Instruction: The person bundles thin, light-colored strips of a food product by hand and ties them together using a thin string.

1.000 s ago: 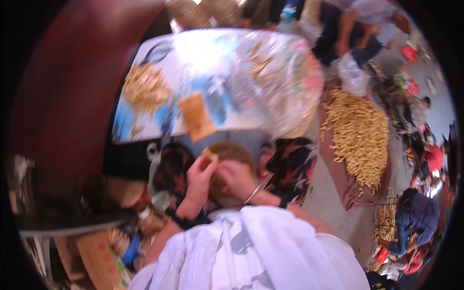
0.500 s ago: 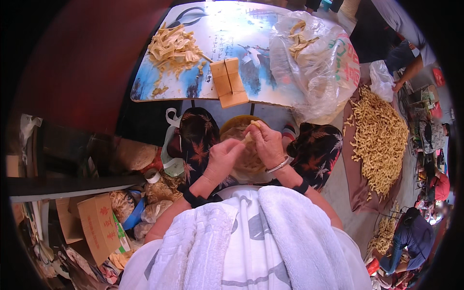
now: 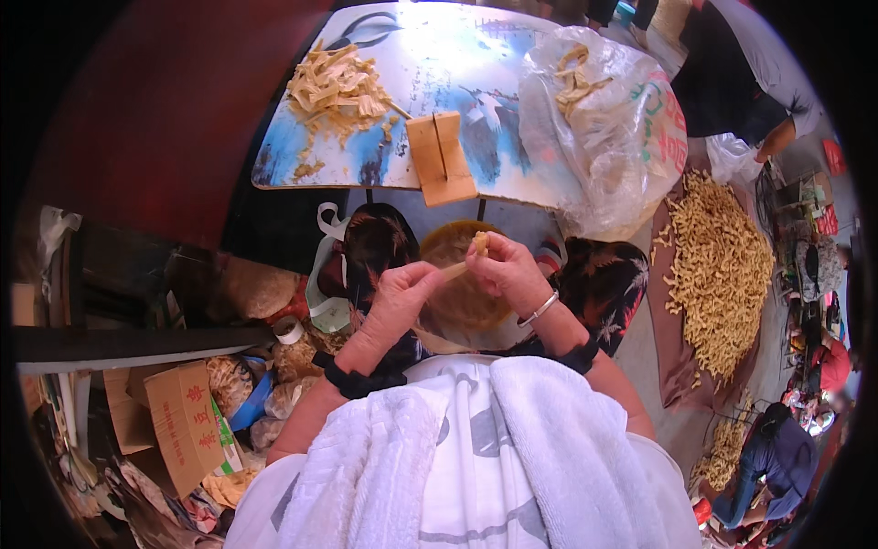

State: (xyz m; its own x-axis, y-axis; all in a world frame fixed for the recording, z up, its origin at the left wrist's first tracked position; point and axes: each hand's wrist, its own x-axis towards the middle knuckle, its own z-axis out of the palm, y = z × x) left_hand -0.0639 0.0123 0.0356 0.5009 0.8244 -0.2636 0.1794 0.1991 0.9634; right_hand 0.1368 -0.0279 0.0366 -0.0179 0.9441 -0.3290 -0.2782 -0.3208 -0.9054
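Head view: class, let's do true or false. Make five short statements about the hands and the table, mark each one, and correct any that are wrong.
1. The left hand and right hand both hold a pale strip. True.
2. The bracelet is on the left wrist. False: it is on the right wrist.
3. The wooden block is at the near edge of the table. True.
4. The plastic bag lies left of the wooden block. False: it lies to the right.
5. The heap of strips is on the floor. False: it is on the table.
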